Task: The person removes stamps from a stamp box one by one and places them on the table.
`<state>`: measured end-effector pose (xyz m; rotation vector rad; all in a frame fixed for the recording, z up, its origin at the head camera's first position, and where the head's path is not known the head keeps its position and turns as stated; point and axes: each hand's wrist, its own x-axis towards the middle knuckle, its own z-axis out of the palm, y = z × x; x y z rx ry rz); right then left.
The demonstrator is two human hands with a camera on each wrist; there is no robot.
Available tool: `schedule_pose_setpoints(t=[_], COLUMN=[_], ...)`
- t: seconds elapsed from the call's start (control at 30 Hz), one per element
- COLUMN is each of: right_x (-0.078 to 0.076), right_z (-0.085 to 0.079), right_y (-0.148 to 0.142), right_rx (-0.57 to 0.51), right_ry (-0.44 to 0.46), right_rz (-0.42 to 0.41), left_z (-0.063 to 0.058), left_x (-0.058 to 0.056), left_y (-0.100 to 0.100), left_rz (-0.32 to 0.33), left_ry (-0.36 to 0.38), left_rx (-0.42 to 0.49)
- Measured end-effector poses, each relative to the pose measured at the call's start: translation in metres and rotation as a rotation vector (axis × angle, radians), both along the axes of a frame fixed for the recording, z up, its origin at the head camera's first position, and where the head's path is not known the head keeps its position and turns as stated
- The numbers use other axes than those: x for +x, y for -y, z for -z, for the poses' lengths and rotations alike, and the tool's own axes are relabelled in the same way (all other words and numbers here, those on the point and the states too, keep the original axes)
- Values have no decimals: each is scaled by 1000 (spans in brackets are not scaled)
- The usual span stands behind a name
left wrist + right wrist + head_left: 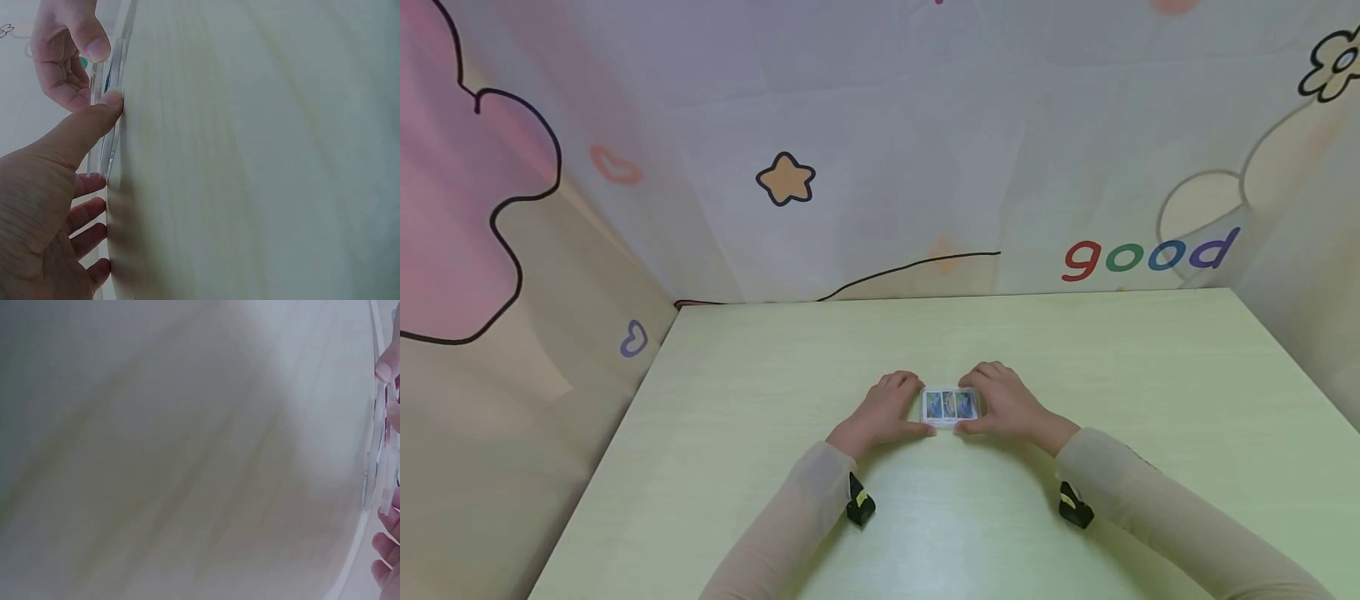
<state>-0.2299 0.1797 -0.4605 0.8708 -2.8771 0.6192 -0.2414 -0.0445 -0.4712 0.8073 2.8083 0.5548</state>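
Note:
A small clear plastic case [950,405] with blue-green pictures showing through its top lies between the two hands, low over the table. On its left side the left hand [889,410] holds it, thumb along the near edge and fingers toward the far edge. The right hand [1006,405] grips the right end the same way. Seen edge-on in the left wrist view, the case [107,140] shows two clear layers with a narrow gap between them. At the right wrist view's border, the case [373,453] is partly cut off.
The pale wood-grained table [760,367] spreads around the hands. A printed cloth [880,167] with a star, hearts and the word "good" hangs behind the table and along its sides. Black wrist devices [860,502] sit at both sleeves.

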Motion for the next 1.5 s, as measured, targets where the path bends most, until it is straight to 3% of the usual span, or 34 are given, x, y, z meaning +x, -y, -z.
schedule_pose_setpoints(t=[0.43,0.87,1.5], right_x=[0,-5,-5], right_z=[-4,-15,-22], right_y=[-4,-10,-29], right_rx=[70,75,65], right_ry=[-53,-79,-81], right_rz=[18,10,51], left_z=[5,-2,0], left_x=[-3,2,0], left_y=[2,0,0], left_rz=[16,-2,-3], left_ry=[-2,0,-5], left_rx=[26,-3,-8])
